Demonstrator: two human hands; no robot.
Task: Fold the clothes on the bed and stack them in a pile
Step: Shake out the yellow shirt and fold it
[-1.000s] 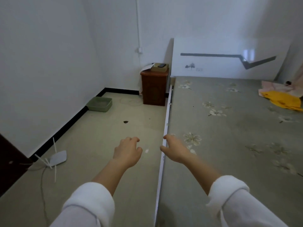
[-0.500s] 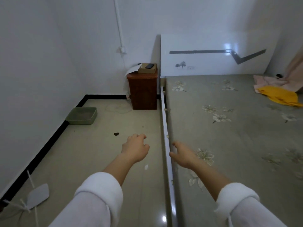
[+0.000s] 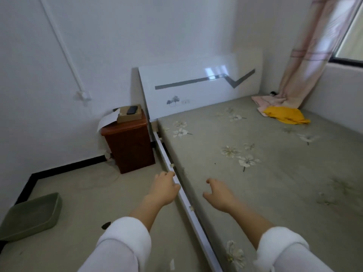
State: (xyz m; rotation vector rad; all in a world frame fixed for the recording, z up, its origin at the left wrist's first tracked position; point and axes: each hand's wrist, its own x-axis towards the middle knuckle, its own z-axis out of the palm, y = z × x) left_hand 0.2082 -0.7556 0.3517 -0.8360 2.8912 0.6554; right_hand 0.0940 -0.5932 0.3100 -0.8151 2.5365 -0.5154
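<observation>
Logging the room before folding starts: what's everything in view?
yellow garment: one, yellow, crumpled at bed's far right corner
pink garment: one, pale pink, just behind the yellow one
bed: one, grey-green flowered, right side
headboard: one, white with grey stripe, far wall
curtain: one, pink, far right
nightstand: one, brown, left of bed
box: one, tan, on nightstand
dark device: one, black, on box
tray: one, green, floor at left
left hand: one, empty, over bed rail
right hand: one, empty, over bed
sleeves: two, white, bottom
</observation>
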